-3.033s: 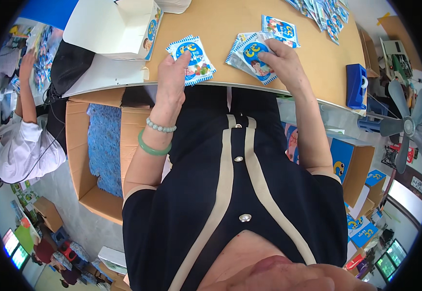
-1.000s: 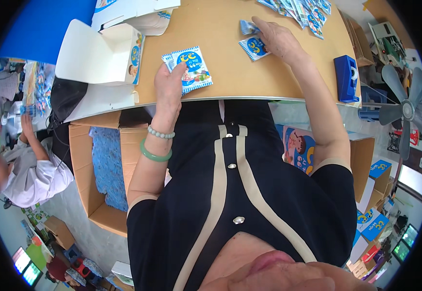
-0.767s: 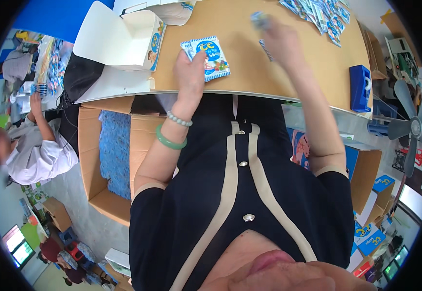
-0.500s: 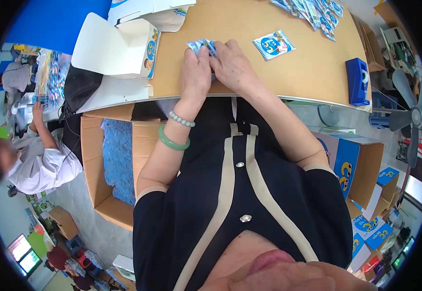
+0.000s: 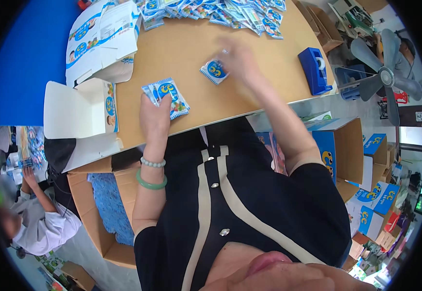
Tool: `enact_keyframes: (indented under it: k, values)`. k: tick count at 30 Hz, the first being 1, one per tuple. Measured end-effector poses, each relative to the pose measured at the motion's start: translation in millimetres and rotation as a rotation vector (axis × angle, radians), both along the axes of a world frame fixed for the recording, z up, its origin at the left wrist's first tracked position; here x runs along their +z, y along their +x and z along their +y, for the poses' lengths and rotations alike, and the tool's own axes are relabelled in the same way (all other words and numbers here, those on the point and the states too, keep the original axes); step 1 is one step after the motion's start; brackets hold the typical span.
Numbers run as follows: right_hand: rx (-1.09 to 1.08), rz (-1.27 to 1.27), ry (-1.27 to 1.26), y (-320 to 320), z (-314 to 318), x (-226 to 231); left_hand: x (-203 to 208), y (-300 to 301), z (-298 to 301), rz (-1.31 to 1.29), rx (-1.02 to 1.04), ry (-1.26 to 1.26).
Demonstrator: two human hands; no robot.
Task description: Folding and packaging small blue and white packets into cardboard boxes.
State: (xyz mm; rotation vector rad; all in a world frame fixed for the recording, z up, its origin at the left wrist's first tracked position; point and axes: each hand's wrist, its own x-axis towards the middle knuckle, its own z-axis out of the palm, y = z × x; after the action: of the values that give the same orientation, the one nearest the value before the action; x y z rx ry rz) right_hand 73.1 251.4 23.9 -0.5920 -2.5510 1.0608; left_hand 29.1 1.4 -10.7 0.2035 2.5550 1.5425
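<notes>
Sorting glossy sachets on a smooth tan table

The flat tan table [image 5: 191, 53] held a matte white open carton [image 5: 82, 109] beside the left fingers and a heap of loose packets [image 5: 220, 9] beyond the right fingers. The left hand [image 5: 155, 119] pinched a fanned stack of sachets [image 5: 167, 97], blue and white, crinkly-edged. The right hand [image 5: 240, 60] was blurred, its fingers' state unclear, just beside 1 square sachet [image 5: 214, 71] lying flat.

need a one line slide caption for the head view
Left hand holds a stack of blue sachets on the table; blurred right hand reaches by a single sachet.
</notes>
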Motion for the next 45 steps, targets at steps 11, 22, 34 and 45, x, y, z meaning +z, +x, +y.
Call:
enact_keyframes:
  k: [11,22,34,45]
  values:
    - [-0.342,-0.446,0.68,11.7,175.3,-30.8,2.7,-0.3,4.5,-0.038,-0.005,0.113]
    - [0.605,0.124,0.519,34.9,49.4,-7.4,8.1,-1.1,2.6,-0.018,0.007,-0.023]
    - [0.176,0.07,0.404,1.9,-52.7,-18.4,15.2,2.3,17.8,0.015,0.088,-0.034]
    - [0.408,-0.121,-0.169,11.9,-95.0,3.0,16.8,-4.7,26.3,0.036,0.083,-0.073]
